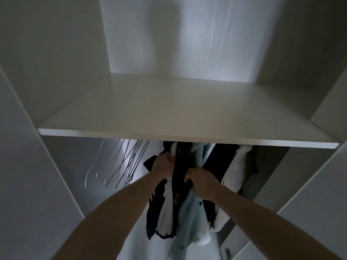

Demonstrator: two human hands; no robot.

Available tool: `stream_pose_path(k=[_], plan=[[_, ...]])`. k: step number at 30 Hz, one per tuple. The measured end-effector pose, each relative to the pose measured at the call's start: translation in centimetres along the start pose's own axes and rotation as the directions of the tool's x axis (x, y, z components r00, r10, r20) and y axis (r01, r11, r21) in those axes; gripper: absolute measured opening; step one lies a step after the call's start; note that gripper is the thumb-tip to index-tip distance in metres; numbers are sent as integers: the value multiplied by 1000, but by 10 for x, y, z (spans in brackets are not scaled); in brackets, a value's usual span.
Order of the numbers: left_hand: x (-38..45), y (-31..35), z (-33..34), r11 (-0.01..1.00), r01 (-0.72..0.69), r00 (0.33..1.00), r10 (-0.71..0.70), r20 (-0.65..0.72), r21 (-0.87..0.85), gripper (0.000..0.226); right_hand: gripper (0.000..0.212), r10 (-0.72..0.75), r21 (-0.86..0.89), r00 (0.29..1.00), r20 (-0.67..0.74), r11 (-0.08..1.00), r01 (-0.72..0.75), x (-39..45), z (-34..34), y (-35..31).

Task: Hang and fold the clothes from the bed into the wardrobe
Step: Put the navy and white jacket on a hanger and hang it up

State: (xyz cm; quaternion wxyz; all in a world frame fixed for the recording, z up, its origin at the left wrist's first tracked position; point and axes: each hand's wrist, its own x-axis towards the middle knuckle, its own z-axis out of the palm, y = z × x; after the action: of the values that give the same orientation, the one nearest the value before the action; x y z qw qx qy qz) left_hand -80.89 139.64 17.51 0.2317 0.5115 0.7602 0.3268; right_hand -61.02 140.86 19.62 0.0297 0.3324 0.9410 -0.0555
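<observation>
Left hand [163,162] and right hand [199,180] each clenched on hanging clothes [189,209] below the wardrobe shelf [169,109].

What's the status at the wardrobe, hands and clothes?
Left hand grips white garment. Right hand grips dark garment. Both among hung clothes under shelf. Empty hangers at left, nothing blocking.

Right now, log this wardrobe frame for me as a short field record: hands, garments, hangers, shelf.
left hand: grips white fabric among the hung garments
right hand: grips the dark garment in the middle
hung garments: dark, white and light blue garment side by side below the shelf
bare hangers: bunched to the left, nothing on them
shelf: white, above the clothes
rail: hidden by the shelf
</observation>
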Motion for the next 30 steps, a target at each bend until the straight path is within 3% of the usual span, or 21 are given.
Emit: stream_pose_path(k=[5,8,12,16,21,26,30], plan=[[-30,-28,-13,997,-42,998,45,46,-59,30,45,10,128,998,-55,992,-3,1,0,-10],[-51,-49,-33,999,-11,1000,11,-1,-52,20,40,40,198,992,-116,980,-17,3,-1,-22],[-75,-81,-68,980,139,973,-109,-206,141,45,34,71,288,982,-172,957,-19,7,-2,-44],[-77,-95,-89,935,244,957,-190,-218,257,52,30,110,418,972,-209,908,-13,11,-2,-66],[-70,-99,-94,914,297,946,-242,-214,278,53,33,154,508,969,-193,861,-36,15,-2,-87],[-53,-111,-93,955,276,952,-256,-167,110,7,34,239,620,949,-207,782,-62,13,2,-91],[-51,-92,-95,950,229,965,-251,-81,-214,8,36,306,681,938,-161,722,-118,7,3,-87]])
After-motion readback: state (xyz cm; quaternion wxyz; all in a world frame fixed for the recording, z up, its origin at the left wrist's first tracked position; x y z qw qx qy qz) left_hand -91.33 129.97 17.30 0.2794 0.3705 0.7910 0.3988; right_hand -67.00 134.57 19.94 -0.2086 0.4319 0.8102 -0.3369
